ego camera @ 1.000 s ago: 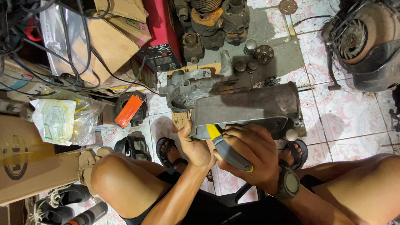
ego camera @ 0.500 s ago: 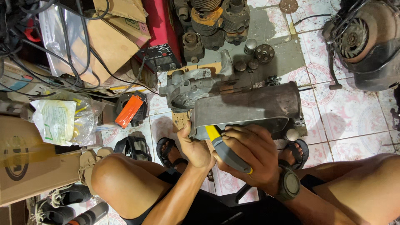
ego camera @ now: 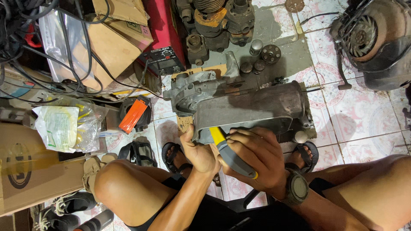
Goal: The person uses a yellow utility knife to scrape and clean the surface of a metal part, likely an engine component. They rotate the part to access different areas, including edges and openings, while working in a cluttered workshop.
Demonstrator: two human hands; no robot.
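A grey metal engine case point(ego camera: 250, 107) stands on the tiled floor in front of me, its dark side cover facing me. My right hand point(ego camera: 257, 160) is wrapped around a screwdriver with a grey and yellow handle point(ego camera: 227, 149), whose tip is hidden against the case's near lower edge. My left hand point(ego camera: 198, 152) presses against the case's left corner, thumb up on the metal. A dark watch sits on my right wrist.
Loose engine parts and cylinders point(ego camera: 218, 21) lie behind the case. A red machine point(ego camera: 165, 42), cardboard boxes point(ego camera: 115, 38) and cables crowd the left. Another engine point(ego camera: 376, 38) sits at the right. An orange box point(ego camera: 134, 114) and plastic bag point(ego camera: 64, 126) lie left of my knee.
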